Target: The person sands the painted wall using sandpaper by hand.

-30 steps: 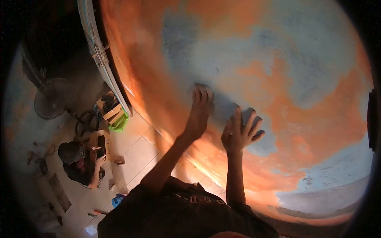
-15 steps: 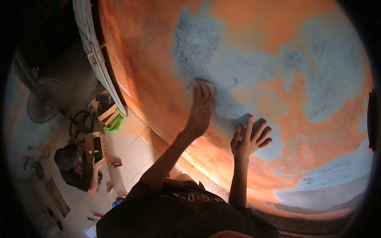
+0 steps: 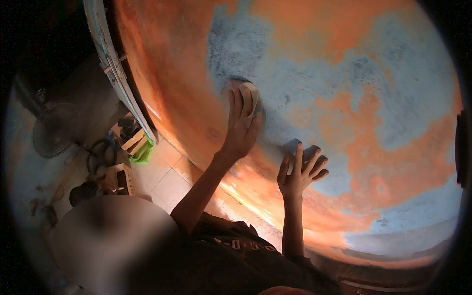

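Observation:
Against the wall [image 3: 393,162], patched in orange and blue-grey, my left hand [image 3: 241,118] presses a pale, rounded pad [image 3: 252,93], its fingers lying over it. The pad sits at the lower edge of a dark-scuffed blue-grey patch. Lower and to the right, my right hand [image 3: 298,174] rests with fingers spread on the same wall, holding nothing. Both forearms reach up from a dark shirt.
A large blurred pale shape [image 3: 108,236] covers the lower left, partly hiding a crouching person [image 3: 83,193] beside a cardboard box [image 3: 120,178]. Farther up are another box of dark items [image 3: 129,132], a green bag [image 3: 142,153] and a fan [image 3: 55,130].
My left hand has moved up and slightly left with the pad. My right hand has shifted slightly left since half a second ago. A blurred pale shape has appeared at the lower left.

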Demonstrator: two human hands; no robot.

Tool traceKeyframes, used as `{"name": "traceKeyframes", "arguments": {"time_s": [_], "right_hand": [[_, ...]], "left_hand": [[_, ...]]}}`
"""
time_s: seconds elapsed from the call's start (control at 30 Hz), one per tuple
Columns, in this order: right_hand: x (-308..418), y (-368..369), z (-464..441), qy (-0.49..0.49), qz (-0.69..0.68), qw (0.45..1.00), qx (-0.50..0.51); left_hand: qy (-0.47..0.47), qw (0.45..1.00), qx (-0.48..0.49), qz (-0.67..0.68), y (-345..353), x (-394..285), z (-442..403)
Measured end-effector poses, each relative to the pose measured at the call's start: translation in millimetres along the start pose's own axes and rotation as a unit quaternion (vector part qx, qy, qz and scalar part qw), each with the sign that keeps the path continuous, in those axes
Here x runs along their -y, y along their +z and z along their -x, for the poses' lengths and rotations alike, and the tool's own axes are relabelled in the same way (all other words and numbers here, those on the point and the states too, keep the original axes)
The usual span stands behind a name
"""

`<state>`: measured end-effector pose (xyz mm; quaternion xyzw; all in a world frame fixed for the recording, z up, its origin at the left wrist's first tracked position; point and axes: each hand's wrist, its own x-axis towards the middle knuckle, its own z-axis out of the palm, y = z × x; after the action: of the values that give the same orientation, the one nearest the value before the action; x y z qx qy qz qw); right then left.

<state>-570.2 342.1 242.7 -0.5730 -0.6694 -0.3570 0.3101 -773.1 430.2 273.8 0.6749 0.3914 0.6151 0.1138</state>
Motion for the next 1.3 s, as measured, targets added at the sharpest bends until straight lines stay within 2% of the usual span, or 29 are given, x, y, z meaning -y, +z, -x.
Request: {"name": "traceKeyframes", "arguments": {"time_s": [0.03, 0.1, 0.13, 0.17, 0.2, 0.23, 0.3, 0.37, 0.43, 0.5, 0.57, 0.63, 0.7, 0.83, 0.97, 1.03, 1.1, 1.17, 1.23, 1.3], "right_hand": [[3.0, 1.4, 0.5, 0.001, -0.009, 1.0, 0.001], [12.9, 3.1, -2.0, 0.008, -0.023, 1.0, 0.008], [19.5, 1.8, -2.0, 0.015, -0.033, 0.999, 0.018], [26.4, 2.1, -2.9, 0.024, -0.033, 0.999, 0.019], [32.7, 3.6, -5.4, -0.009, -0.056, 0.998, 0.036], [37.4, 4.2, -9.7, -0.043, -0.076, 0.995, 0.052], [47.3, 6.4, -16.9, -0.008, -0.088, 0.994, 0.06], [58.1, 18.1, -32.2, -0.088, -0.251, 0.964, -0.013], [74.1, 12.2, -59.0, -0.108, -0.228, 0.967, -0.023], [93.9, 11.7, -76.4, -0.072, -0.184, 0.98, 0.013], [113.8, 20.3, -84.0, -0.06, -0.124, 0.99, -0.017], [137.1, 21.2, -84.5, 0.03, -0.136, 0.99, -0.006], [152.2, 20.9, -74.5, 0.067, -0.084, 0.994, -0.001], [163.2, 9.0, -51.9, 0.219, -0.018, 0.975, -0.018], [155.3, 3.1, -40.6, 0.314, 0.007, 0.948, -0.051], [156.2, 1.6, -34.2, 0.362, -0.009, 0.931, -0.041], [160.3, 7.1, -22.7, 0.372, 0.03, 0.925, -0.065], [166.8, 12.1, -12.1, 0.395, 0.045, 0.916, -0.054], [159.0, 4.7, -11.5, 0.414, 0.059, 0.907, -0.044], [138.3, -9.3, -21.3, 0.437, 0.075, 0.888, -0.119]], "left_hand": [[-0.001, 1.0, 0.002, -0.004, 1.2, 1.3, 1.0], [0.1, 0.993, 0.019, -0.064, 10.7, 3.9, 7.7], [0.1, 0.993, 0.026, -0.065, 18.0, 0.7, 23.0], [0.06, 0.996, 0.062, -0.026, 25.9, -4.5, 44.2], [0.021, 0.995, 0.098, 0.015, 28.2, -4.4, 54.0], [0.027, 0.994, 0.103, 0.019, 25.1, 0.4, 51.6], [0.049, 0.991, 0.116, 0.052, 20.6, 10.1, 47.9], [0.075, 0.987, 0.124, 0.068, 0.2, 13.4, 14.6], [0.21, 0.967, 0.141, 0.026, -20.3, 21.1, -16.7], [0.202, 0.96, 0.175, 0.082, -47.4, 17.9, -37.2], [0.195, 0.948, 0.209, 0.14, -61.0, 28.5, -52.0], [0.198, 0.922, 0.232, 0.241, -67.5, 37.5, -57.6], [0.204, 0.901, 0.268, 0.273, -73.8, 31.1, -61.8], [0.257, 0.828, 0.361, 0.345, -67.1, 10.3, -58.7], [0.25, 0.78, 0.425, 0.385, -67.0, 10.0, -64.0], [0.309, 0.857, 0.338, 0.237, -69.4, 17.1, -63.3], [0.321, 0.853, 0.344, 0.227, -64.9, 27.1, -51.3], [0.311, 0.89, 0.315, 0.11, -61.4, 28.0, -36.1], [0.315, 0.884, 0.337, 0.075, -51.5, 34.2, -23.4], [0.358, 0.89, 0.281, -0.03, -42.7, 39.3, -13.7]]}}
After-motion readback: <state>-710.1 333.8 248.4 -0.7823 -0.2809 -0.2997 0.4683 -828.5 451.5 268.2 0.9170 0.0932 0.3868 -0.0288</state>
